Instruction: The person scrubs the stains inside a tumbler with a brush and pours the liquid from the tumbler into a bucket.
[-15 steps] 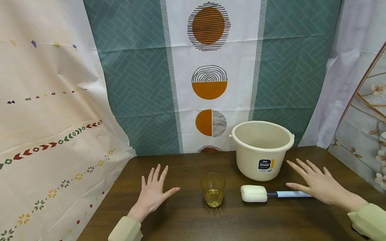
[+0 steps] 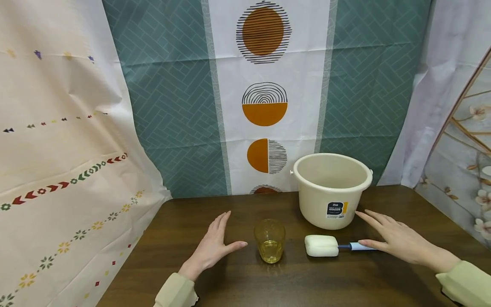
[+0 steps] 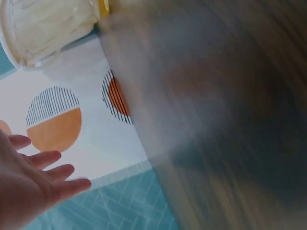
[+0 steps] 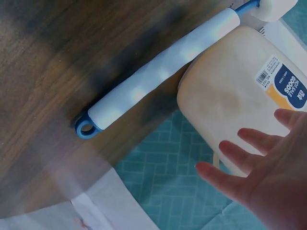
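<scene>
My left hand (image 2: 211, 247) hovers over the table, left of a yellow glass (image 2: 270, 241) that stands upright with some liquid or a thick tinted base at its bottom. Its thumb points toward the glass without touching it. On the right, my right hand (image 2: 402, 241) is spread above the handle of a sponge brush (image 2: 321, 246), which lies flat with its cream sponge head to the left. In the right wrist view the pale blue handle (image 4: 165, 69) ends in a blue loop, apart from the fingers. Neither hand holds anything.
A cream bucket (image 2: 326, 209) with a label stands behind the brush, near the table's back edge. The brown wooden table (image 2: 238, 281) carries all these things. Patterned cloths (image 2: 172, 106) hang behind and at both sides.
My left hand has moved right, toward the glass, and turned so its fingers lie closer together. The right hand has shifted slightly left over the brush handle. Glass, brush and bucket stay put.
</scene>
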A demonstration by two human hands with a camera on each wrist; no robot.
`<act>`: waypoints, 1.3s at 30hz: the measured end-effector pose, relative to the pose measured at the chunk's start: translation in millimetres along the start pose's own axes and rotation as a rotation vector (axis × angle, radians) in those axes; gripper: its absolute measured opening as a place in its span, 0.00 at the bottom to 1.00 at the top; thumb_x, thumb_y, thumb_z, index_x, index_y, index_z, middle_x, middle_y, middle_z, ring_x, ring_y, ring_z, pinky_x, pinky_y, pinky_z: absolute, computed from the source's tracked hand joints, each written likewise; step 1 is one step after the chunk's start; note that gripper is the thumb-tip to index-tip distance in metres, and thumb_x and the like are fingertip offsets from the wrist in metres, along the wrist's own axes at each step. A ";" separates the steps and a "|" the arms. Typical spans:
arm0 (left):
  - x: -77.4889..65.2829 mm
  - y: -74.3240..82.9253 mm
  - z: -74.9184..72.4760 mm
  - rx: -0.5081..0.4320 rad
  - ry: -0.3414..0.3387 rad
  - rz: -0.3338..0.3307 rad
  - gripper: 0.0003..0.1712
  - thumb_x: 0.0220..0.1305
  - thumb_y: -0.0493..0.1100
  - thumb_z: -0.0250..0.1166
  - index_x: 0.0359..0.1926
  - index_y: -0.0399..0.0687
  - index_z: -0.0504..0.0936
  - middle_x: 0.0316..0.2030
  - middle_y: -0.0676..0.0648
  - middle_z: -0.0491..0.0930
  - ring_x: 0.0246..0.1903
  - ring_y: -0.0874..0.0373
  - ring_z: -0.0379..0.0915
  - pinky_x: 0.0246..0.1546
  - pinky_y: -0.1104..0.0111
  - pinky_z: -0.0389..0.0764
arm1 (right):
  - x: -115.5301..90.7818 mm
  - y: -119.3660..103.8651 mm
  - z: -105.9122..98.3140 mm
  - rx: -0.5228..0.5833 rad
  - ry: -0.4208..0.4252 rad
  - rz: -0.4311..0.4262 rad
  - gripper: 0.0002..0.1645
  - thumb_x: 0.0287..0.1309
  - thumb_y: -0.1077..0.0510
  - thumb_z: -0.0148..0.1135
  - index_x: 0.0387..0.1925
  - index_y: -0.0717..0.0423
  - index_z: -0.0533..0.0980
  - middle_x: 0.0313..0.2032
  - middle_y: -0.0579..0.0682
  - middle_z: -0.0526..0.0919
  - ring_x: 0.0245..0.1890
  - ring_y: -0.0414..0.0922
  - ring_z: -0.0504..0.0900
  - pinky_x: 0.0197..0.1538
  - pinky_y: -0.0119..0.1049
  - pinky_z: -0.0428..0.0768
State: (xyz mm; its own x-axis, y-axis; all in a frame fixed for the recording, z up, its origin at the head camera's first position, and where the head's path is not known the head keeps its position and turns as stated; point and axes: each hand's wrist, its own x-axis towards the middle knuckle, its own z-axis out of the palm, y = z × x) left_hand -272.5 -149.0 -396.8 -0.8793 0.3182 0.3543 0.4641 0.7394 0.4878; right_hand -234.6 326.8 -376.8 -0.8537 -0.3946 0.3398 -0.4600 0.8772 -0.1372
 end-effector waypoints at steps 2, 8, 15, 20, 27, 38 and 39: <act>1.6 3.4 2.0 -0.067 -0.023 -0.019 0.57 0.44 0.73 0.59 0.69 0.54 0.46 0.65 0.46 0.48 0.63 0.49 0.45 0.52 0.50 0.60 | -0.2 -0.7 1.5 0.020 -0.012 -0.003 0.44 0.52 0.37 0.58 0.66 0.44 0.55 0.60 0.60 0.60 0.55 0.61 0.63 0.44 0.62 0.63; 9.2 11.3 7.1 -0.256 -0.078 -0.021 0.55 0.47 0.66 0.65 0.68 0.51 0.48 0.64 0.46 0.50 0.62 0.51 0.46 0.54 0.50 0.57 | -2.8 1.7 9.1 0.045 -0.016 -0.044 0.43 0.51 0.38 0.60 0.66 0.43 0.57 0.59 0.57 0.62 0.54 0.58 0.65 0.42 0.59 0.66; 15.7 13.9 13.1 -0.419 -0.138 -0.011 0.52 0.47 0.57 0.69 0.66 0.46 0.50 0.62 0.44 0.56 0.61 0.49 0.49 0.53 0.49 0.56 | -4.2 4.9 14.4 0.024 -0.006 -0.070 0.42 0.49 0.37 0.61 0.64 0.43 0.60 0.57 0.56 0.65 0.53 0.56 0.66 0.42 0.57 0.67; 15.4 24.4 9.4 -0.520 -0.223 -0.008 0.50 0.48 0.50 0.71 0.65 0.45 0.50 0.62 0.40 0.55 0.61 0.45 0.49 0.52 0.47 0.56 | -5.5 7.6 16.8 -0.010 0.024 -0.107 0.42 0.47 0.36 0.62 0.61 0.49 0.63 0.54 0.56 0.68 0.50 0.56 0.69 0.41 0.56 0.69; 19.4 26.7 18.4 -0.582 -0.251 0.005 0.49 0.47 0.45 0.71 0.64 0.44 0.51 0.60 0.40 0.57 0.59 0.42 0.52 0.50 0.47 0.60 | -7.9 12.1 20.2 0.000 -0.057 -0.039 0.44 0.47 0.33 0.60 0.61 0.50 0.63 0.54 0.60 0.68 0.50 0.60 0.68 0.40 0.60 0.67; 29.8 14.7 44.4 -0.538 -0.240 0.047 0.50 0.42 0.45 0.75 0.62 0.41 0.54 0.56 0.41 0.61 0.56 0.47 0.59 0.49 0.53 0.65 | -7.4 20.5 21.4 -0.034 -0.105 0.001 0.46 0.44 0.31 0.60 0.60 0.49 0.62 0.53 0.60 0.68 0.50 0.62 0.68 0.37 0.63 0.65; 30.3 14.5 45.1 -0.534 -0.243 0.044 0.50 0.42 0.45 0.75 0.62 0.41 0.54 0.57 0.42 0.61 0.56 0.47 0.59 0.49 0.53 0.65 | -7.2 20.8 21.3 -0.030 -0.118 0.004 0.46 0.44 0.31 0.60 0.61 0.49 0.62 0.53 0.60 0.68 0.50 0.62 0.67 0.37 0.63 0.65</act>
State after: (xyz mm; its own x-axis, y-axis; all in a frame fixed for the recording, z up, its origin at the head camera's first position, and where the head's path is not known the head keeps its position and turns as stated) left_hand -297.2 -101.9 -415.0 -0.8279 0.5154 0.2215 0.4350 0.3406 0.8335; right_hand -243.3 342.1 -401.9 -0.8791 -0.4192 0.2270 -0.4507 0.8859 -0.1095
